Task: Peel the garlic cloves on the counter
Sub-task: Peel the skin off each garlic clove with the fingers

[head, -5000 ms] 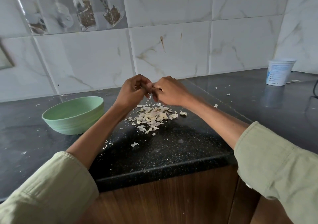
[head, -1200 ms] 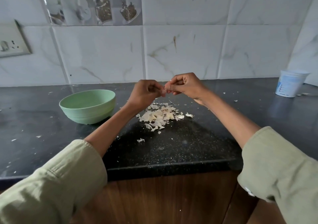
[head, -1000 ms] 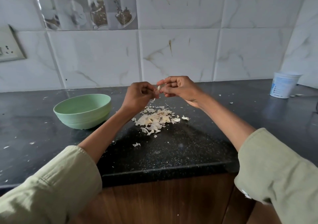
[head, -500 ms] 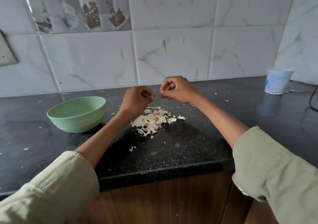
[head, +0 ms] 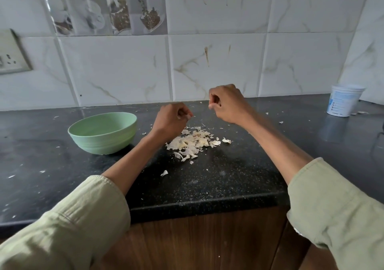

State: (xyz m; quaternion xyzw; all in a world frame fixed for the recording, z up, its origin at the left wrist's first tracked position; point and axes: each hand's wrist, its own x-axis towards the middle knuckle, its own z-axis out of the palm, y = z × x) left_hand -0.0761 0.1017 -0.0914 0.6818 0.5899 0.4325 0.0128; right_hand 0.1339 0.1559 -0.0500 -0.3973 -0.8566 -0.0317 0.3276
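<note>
Garlic clove cannot be made out in either curled fist; left hand (head: 169,121) and right hand (head: 226,103) hover apart above the skin pile (head: 192,143) on the bench (head: 228,176); a loosened clove could drop unseen among the peelings

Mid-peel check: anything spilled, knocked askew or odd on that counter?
Only peeling litter: papery skins heaped under the hands, stray flakes across the black counter as far as the white tub. The green bowl stands upright. Nothing looks damaged.

Rolled-up pale green sleeves (head: 83,213)
</note>
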